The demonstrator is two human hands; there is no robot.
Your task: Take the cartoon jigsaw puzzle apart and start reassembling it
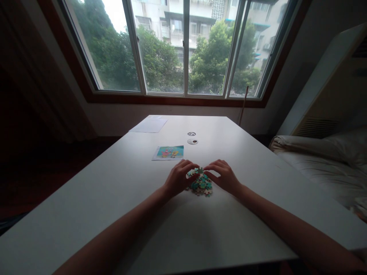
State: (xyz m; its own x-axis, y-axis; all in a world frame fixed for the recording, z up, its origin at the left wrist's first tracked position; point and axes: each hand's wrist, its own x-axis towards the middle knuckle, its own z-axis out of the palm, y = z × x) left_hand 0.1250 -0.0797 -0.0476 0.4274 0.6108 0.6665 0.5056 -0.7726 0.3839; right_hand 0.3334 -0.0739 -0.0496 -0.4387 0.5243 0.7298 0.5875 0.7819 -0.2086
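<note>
A small heap of teal and tan jigsaw pieces lies on the white table, a little past its middle. My left hand rests on the heap's left side, fingers curled down onto the pieces. My right hand covers the heap's right side in the same way, its fingertips meeting the left hand's over the top. Whether either hand pinches a single piece is hidden by the fingers. A printed cartoon picture lies flat just beyond the hands.
A white sheet of paper lies near the table's far left edge. Two round cable grommets sit in the tabletop. A large window is behind the table. A bed with white bedding stands to the right.
</note>
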